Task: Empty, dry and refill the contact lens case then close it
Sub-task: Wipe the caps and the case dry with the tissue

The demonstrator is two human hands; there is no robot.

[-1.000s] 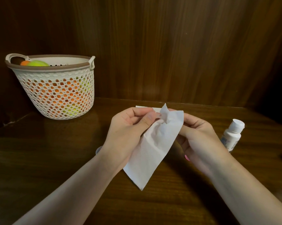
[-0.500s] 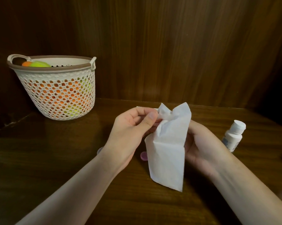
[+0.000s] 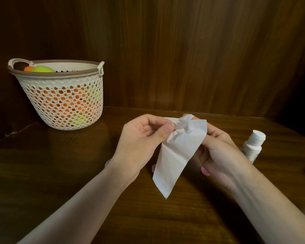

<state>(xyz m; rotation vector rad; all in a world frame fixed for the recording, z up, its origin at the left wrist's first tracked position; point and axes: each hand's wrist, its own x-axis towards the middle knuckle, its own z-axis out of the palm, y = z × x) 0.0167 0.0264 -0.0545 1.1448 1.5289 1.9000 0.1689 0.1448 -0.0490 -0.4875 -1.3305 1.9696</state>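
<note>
My left hand (image 3: 139,143) is raised above the table and pinches a pale contact lens case (image 3: 167,119) between thumb and fingers; only a thin edge of the case shows. My right hand (image 3: 218,147) grips a white tissue (image 3: 176,155). The tissue's top is bunched against the case at my left thumb tip, and its long end hangs down towards the table. A pink cap (image 3: 153,168) lies on the table behind the tissue. A second, paler cap (image 3: 107,162) peeks out beside my left wrist. A white solution bottle (image 3: 252,147) stands to the right, capped.
A white mesh basket (image 3: 63,95) holding orange and green balls stands at the back left of the dark wooden table (image 3: 60,173). A wooden panel wall (image 3: 183,50) closes the back.
The tissue's top has been bunched tighter against the case. Its hanging end has swung from straight down to slanting left. Both hands stay close together in the same place.
</note>
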